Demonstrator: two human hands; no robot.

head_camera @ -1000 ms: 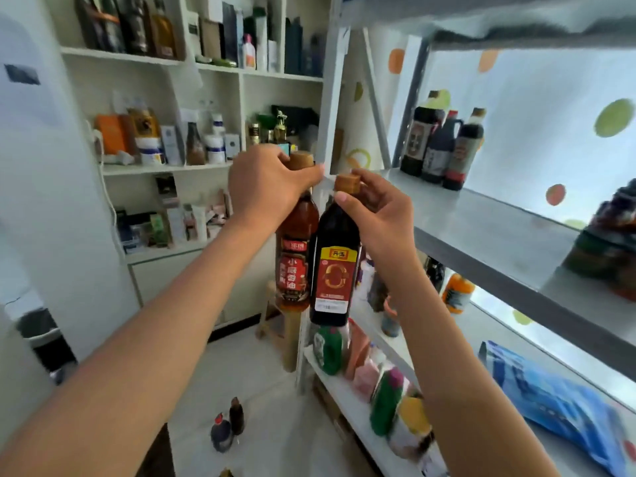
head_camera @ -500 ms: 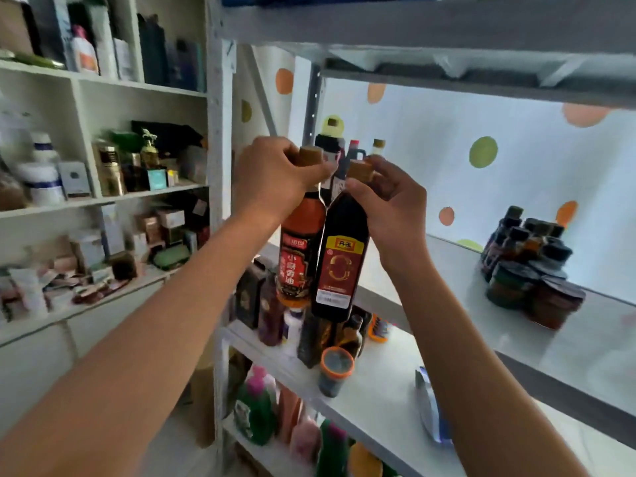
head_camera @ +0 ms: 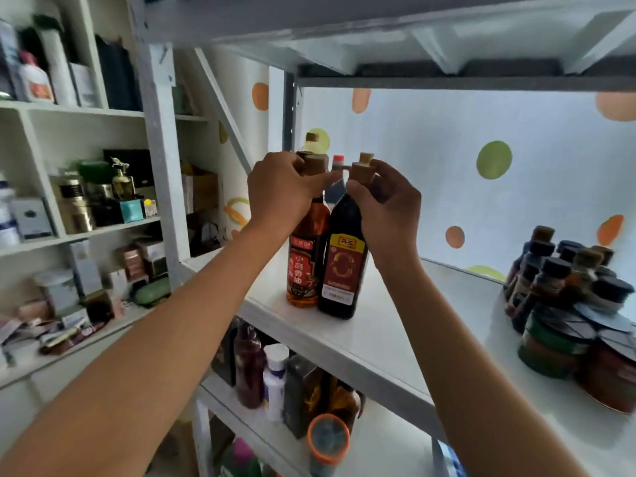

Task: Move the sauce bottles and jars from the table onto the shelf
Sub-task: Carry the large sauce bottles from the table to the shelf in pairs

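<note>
1. My left hand point(head_camera: 280, 192) is wrapped round the neck of the amber sesame-oil bottle point(head_camera: 304, 266), just under its brown cap. I hold it high up because that leaves the base free to meet the shelf point(head_camera: 389, 342).
2. My right hand point(head_camera: 385, 204) pinches the neck of the dark sauce bottle point(head_camera: 340, 270) the same way, fingers curled below its cap.
3. Both bottles stand upright side by side, touching, near the shelf's front edge at about 12 o'clock from me. Their bases look to be on the board or just meeting it; I cannot tell which.
4. I carry them as a pair, I judge, to save a trip and steady one against the other.
5. More bottles point(head_camera: 335, 173) stand behind them against the dotted wall, so pushing these back would keep that group together.
6. A cluster of jars and small bottles point(head_camera: 571, 304) sits at 3 o'clock, well apart, which leaves bare shelf between.
</note>
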